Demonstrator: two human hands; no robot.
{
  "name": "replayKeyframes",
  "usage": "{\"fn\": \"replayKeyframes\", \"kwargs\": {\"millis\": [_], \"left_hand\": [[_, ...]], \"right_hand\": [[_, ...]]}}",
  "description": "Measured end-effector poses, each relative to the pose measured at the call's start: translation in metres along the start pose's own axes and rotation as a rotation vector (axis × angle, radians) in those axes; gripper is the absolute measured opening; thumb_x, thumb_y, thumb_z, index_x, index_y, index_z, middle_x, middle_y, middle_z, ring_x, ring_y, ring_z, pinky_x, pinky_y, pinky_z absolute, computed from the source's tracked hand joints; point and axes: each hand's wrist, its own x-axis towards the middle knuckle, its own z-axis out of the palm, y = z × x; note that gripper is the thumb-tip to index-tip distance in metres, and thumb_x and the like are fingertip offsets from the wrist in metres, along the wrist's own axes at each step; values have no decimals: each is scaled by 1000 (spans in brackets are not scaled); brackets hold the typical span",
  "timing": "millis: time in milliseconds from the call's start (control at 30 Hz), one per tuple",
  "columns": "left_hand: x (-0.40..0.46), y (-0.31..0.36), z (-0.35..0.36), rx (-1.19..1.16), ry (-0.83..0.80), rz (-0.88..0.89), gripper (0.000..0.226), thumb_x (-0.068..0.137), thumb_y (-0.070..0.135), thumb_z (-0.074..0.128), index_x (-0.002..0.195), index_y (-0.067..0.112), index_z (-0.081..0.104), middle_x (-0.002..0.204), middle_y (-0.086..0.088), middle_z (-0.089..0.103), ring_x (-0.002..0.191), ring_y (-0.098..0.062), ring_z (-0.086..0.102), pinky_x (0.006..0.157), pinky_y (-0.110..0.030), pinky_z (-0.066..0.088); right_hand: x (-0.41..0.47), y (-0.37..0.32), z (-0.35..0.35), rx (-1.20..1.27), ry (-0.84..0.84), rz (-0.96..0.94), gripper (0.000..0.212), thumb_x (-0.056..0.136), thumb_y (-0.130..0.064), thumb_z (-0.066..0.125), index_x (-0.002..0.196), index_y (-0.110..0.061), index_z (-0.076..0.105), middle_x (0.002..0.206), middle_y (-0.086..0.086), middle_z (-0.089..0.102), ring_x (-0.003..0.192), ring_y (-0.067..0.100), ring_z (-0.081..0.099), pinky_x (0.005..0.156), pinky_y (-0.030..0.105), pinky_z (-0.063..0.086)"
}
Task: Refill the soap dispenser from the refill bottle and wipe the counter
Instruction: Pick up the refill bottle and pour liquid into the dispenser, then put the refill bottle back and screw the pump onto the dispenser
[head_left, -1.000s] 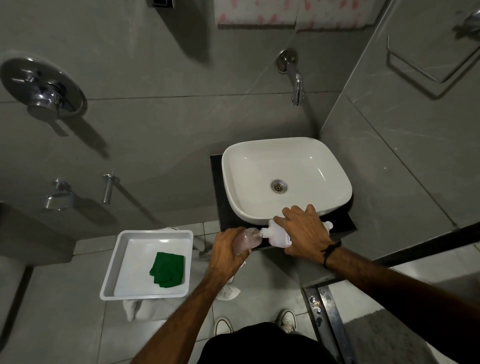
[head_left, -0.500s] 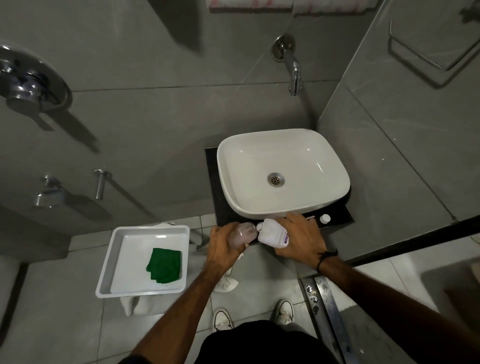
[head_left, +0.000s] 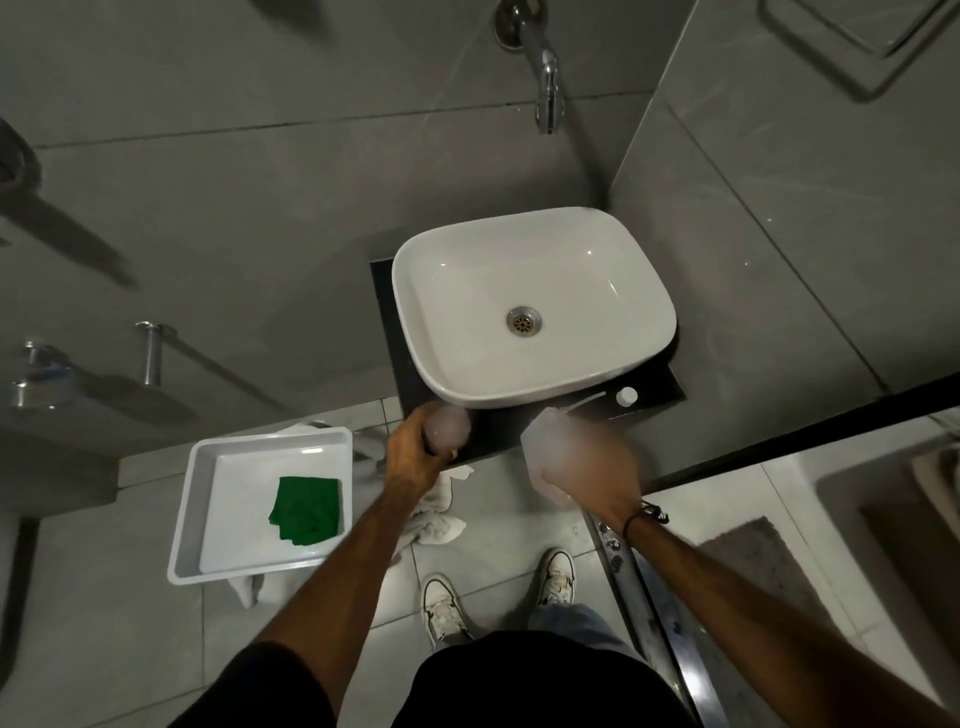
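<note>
The counter (head_left: 657, 387) is a dark slab set in the corner against grey wall tiles. A white basin (head_left: 535, 306) sits on it and covers most of its top, leaving bare strips at the left and along the front. On the front right strip lies a small white cap (head_left: 627, 396), just beside a thin white tube (head_left: 584, 402). Below, the floor (head_left: 498, 525) is pale tile. A white tray (head_left: 205, 519) stands left of the counter over a crumpled white towel (head_left: 436, 512), and a green cloth (head_left: 306, 511) lies in the tray. Two white shoes (head_left: 444, 610) stand on the tiles.
</note>
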Motion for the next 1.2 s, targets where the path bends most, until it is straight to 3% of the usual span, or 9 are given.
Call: {"fn": "replayKeyframes", "kwargs": {"millis": [67,167,300,433,700,833,967,1067,1200], "left_hand": [[-6,-4,4,43,54,-68,73,64,0,90,129,2,57,124,-16,66,114,-31,63,98,-43,52],[-24,-13,14,119,152,-196,46,74,3,83,112,-1,59,109,-21,68,101,-37,66,83,-40,52],[-45,-7,45,219,-4,-255,18,87,14,74,100,4,66,95,-17,75,91,-33,72,82,-40,59],[-46,29,93,284,-34,-59,20,92,26,71,98,7,69,92,-11,74,85,-28,70,80,-40,57],[-11,107,189,445,-83,303,29,95,12,63,123,6,66,125,-15,64,116,-33,62,99,-38,52],[18,138,238,541,-232,426,50,100,11,57,149,12,47,150,-15,50,138,-31,50,115,-38,42],[51,148,276,760,-325,456,65,98,-1,53,157,17,35,164,-13,31,148,-33,34,120,-42,36],[64,152,290,973,-347,505,57,98,3,55,152,16,41,158,-13,37,143,-31,39,119,-36,37],[52,168,282,542,-274,515,33,99,12,60,131,5,63,130,-18,62,115,-32,62,99,-36,50]], "right_hand": [[1,11,-4,22,3,21,78,57,-37,93,127,-30,61,112,-5,66,101,16,62,87,38,57],[3,31,-12,60,-1,65,76,56,-39,93,124,-32,61,111,-7,65,101,16,61,86,39,58],[4,65,-28,84,-3,100,76,56,-41,93,124,-29,61,114,-5,66,104,20,61,88,44,58],[6,98,-51,94,-10,120,76,57,-44,91,125,-31,59,114,-4,66,103,21,62,87,43,59],[16,156,-89,118,-23,178,77,58,-49,90,126,-32,57,117,-6,65,105,16,61,91,37,57],[21,179,-102,100,6,190,77,57,-49,90,125,-34,56,117,-7,65,101,9,56,90,30,53],[28,194,-111,69,-16,180,78,59,-50,90,127,-31,57,118,-5,66,106,13,61,93,31,55],[32,204,-114,33,-31,179,79,59,-53,89,127,-31,57,117,-7,66,107,14,62,94,31,56],[34,212,-116,6,-52,190,83,58,-55,87,130,-32,54,119,-6,66,106,15,62,93,30,56]]}}
